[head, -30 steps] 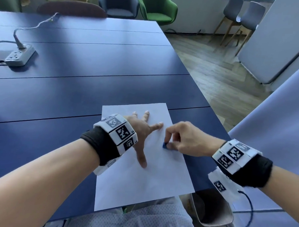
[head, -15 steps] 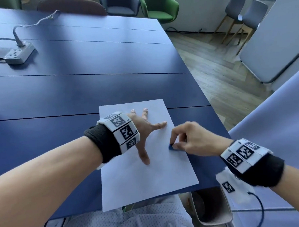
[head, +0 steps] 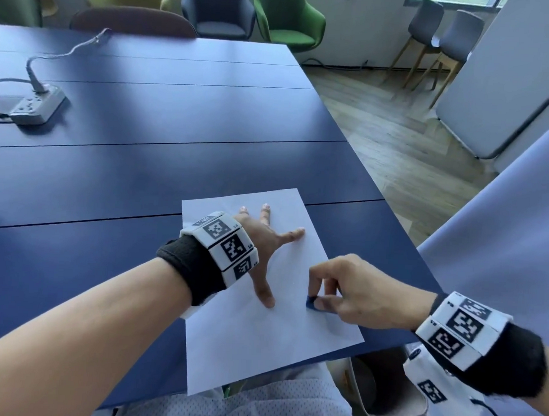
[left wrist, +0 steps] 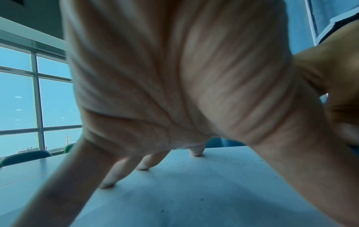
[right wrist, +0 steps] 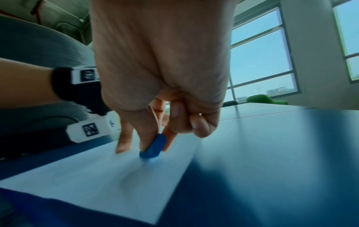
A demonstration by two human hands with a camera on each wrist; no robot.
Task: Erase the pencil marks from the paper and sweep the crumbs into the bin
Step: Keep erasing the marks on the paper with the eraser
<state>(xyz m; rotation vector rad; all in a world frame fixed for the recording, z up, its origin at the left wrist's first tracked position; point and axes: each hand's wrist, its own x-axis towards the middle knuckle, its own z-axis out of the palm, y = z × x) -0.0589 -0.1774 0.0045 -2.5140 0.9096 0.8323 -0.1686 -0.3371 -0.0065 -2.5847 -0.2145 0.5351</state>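
My right hand [head: 354, 294] pinches the small blue rubber eraser [head: 310, 302] against the white paper sheet [head: 261, 339], at 3 o'clock of my left hand [head: 262, 238], splayed flat, pinning it. Erasing step; next, I judge, sweeping crumbs [left wrist: 229, 165] binward.

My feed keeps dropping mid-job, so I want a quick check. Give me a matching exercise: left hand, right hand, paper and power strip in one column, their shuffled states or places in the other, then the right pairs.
Column one:
1. left hand
2. right hand
3. paper
4. power strip

Column two:
A. far left of the blue table, cable attached
B. pinches the blue eraser against the sheet
C. fingers spread, pressing the sheet flat
D. lies at the near table edge, its near corner overhanging

Pairs: 1-C, 2-B, 3-D, 4-A
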